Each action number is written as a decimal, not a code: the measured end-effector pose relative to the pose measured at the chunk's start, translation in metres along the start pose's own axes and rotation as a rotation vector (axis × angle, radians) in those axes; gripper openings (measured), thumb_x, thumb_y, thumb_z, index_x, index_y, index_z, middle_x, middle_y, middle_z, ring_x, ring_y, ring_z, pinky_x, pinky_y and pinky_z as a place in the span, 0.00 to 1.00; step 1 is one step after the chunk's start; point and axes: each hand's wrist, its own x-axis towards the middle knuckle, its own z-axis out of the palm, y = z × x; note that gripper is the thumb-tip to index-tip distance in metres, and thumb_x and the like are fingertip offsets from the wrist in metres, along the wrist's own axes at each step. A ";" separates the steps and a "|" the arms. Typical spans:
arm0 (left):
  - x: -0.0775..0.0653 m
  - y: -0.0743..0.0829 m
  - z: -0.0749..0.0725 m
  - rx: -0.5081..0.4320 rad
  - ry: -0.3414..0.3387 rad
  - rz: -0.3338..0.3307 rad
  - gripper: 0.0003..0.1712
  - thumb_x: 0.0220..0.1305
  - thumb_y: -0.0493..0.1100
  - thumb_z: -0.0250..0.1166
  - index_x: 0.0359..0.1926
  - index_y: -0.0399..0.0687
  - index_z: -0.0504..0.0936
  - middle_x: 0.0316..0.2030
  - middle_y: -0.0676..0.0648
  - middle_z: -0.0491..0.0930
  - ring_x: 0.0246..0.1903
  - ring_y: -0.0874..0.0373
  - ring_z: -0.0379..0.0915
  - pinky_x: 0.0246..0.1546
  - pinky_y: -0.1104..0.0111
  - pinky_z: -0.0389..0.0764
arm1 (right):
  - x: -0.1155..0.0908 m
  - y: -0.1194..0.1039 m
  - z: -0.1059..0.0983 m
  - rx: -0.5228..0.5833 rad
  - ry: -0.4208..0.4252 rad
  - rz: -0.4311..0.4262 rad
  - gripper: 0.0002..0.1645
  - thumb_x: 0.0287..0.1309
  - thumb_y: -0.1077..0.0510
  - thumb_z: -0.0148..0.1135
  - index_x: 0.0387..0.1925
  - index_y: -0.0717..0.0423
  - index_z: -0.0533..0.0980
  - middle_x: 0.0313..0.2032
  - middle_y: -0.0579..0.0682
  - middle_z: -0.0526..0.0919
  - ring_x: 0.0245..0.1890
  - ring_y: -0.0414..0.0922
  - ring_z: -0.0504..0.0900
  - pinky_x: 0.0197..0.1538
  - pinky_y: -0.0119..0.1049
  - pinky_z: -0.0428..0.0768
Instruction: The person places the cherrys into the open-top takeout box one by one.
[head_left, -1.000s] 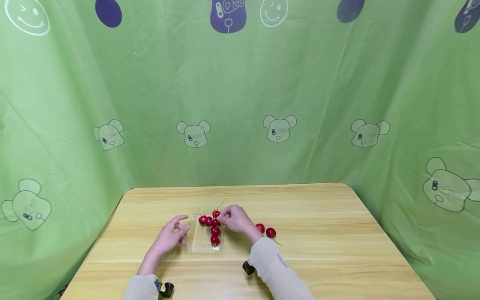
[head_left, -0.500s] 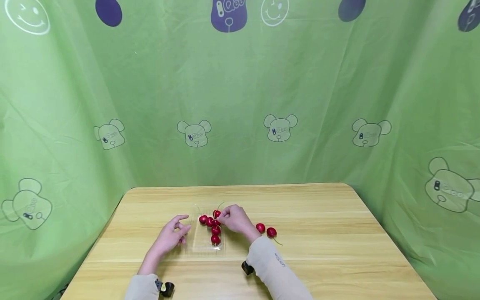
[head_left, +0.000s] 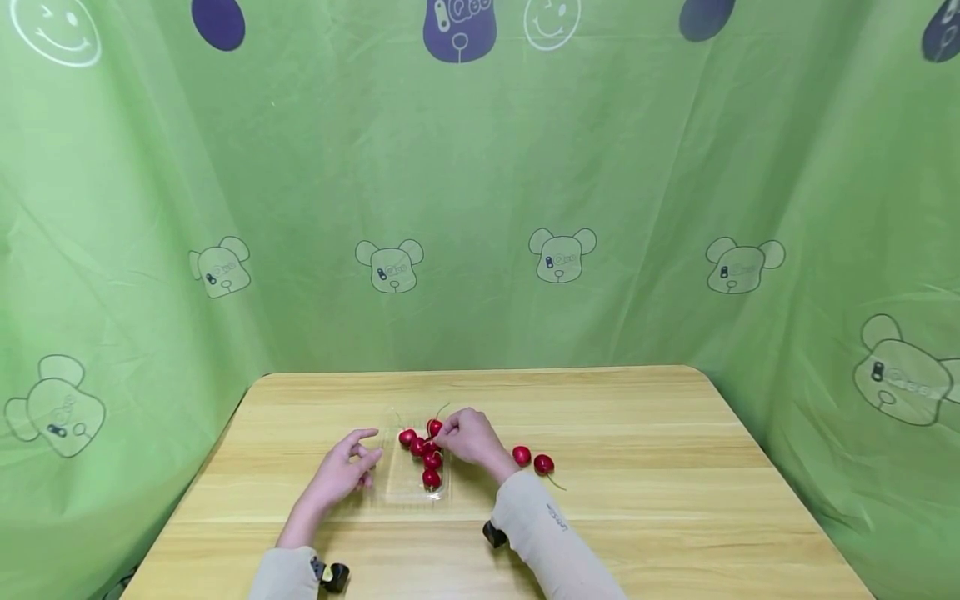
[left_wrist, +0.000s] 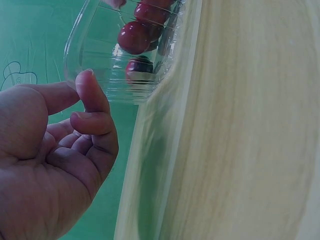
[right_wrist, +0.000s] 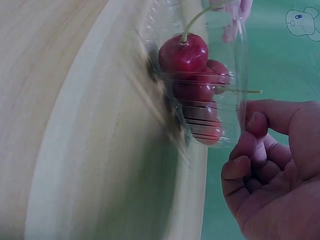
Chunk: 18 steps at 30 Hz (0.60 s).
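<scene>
A wooden surface [head_left: 637, 467] carries a clear plastic tray [head_left: 415, 493] of cherries [head_left: 431, 478]. The left hand [head_left: 341, 468] rests beside it, fingers relaxed, empty. The right hand [head_left: 468, 437] seems to pinch a cherry stem; release is best made low inside the tray.

Both forearms covered by long beige sleeves, left sleeve [head_left: 281, 575] and right sleeve [head_left: 551, 542], cuffs ending at the wrists. Right sleeve carries a small line of dark lettering along the forearm, too small to read. A small black device [head_left: 333, 575] sits at the left cuff, another black device [head_left: 495, 534] at the right cuff; hands bare.
</scene>
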 end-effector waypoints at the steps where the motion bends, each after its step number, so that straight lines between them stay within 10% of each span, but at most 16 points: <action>1: 0.000 0.000 0.000 -0.002 -0.002 0.000 0.31 0.73 0.41 0.65 0.73 0.40 0.69 0.36 0.37 0.80 0.21 0.55 0.77 0.20 0.69 0.76 | 0.000 0.000 0.000 -0.002 0.000 0.000 0.06 0.60 0.60 0.72 0.28 0.55 0.85 0.27 0.45 0.84 0.26 0.41 0.77 0.33 0.33 0.77; 18: -0.001 0.000 -0.002 0.009 -0.031 0.005 0.31 0.74 0.40 0.63 0.74 0.38 0.67 0.37 0.37 0.80 0.22 0.56 0.78 0.22 0.69 0.79 | 0.003 0.003 0.007 -0.018 0.044 -0.006 0.07 0.58 0.60 0.73 0.25 0.53 0.84 0.24 0.45 0.83 0.23 0.39 0.74 0.30 0.32 0.76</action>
